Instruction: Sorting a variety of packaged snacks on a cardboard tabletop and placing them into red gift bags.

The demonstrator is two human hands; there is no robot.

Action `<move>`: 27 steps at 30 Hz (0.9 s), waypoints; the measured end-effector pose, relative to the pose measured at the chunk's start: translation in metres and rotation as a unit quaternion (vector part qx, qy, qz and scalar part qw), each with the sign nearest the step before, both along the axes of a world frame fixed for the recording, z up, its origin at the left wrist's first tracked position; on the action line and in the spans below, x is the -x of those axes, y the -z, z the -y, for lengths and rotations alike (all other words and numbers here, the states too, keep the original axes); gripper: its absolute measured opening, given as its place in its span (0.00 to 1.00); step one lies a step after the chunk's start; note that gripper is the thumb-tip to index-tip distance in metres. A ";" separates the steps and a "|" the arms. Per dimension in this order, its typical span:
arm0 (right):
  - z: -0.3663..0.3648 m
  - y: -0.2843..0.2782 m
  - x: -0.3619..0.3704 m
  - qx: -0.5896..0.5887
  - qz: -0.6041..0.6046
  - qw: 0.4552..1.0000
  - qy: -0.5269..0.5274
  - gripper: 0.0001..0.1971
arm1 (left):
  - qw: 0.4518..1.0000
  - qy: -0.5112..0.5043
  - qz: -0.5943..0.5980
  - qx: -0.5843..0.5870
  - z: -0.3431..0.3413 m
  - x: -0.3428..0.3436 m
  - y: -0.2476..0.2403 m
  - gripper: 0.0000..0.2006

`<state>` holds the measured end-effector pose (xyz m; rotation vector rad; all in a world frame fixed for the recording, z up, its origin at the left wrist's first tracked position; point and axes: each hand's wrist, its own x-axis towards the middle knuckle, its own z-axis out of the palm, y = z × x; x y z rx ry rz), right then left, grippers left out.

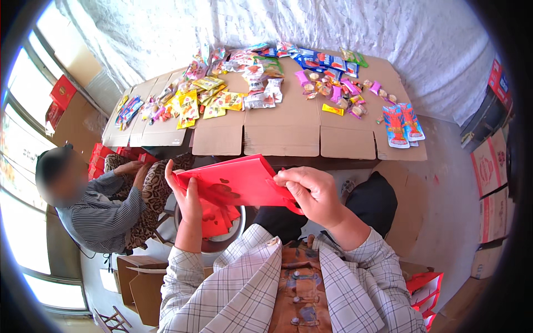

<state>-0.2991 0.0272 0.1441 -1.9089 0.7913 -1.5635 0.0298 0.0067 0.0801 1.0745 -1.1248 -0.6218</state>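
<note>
Clamping with left hand (187, 195) one end of a flat gift bag (244, 180), pinching the other end with right hand (312, 191). Smooth, bright red, bearing darker heart prints. Held aloft before the front edge of the cardboard sheets (282, 133), near a round basin (240, 225).

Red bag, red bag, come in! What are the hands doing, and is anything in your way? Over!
Left hand gripping one end, right hand pinching the other. Red bag held up in the air. Nothing seen blocking; snack packets lie on cardboard beyond.
</note>
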 end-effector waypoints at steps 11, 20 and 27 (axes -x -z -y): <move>-0.012 0.010 0.023 -0.188 0.105 0.964 -0.158 0.11 | 0.999 0.032 0.004 0.018 -0.003 0.019 -0.011 0.39; -0.015 0.043 0.039 -0.357 0.180 0.849 -0.346 0.19 | 0.988 0.088 0.062 0.115 0.012 0.053 -0.036 0.45; -0.020 0.120 0.070 -0.382 0.167 0.855 -0.309 0.24 | 0.933 0.300 0.085 0.181 0.019 0.130 -0.054 0.43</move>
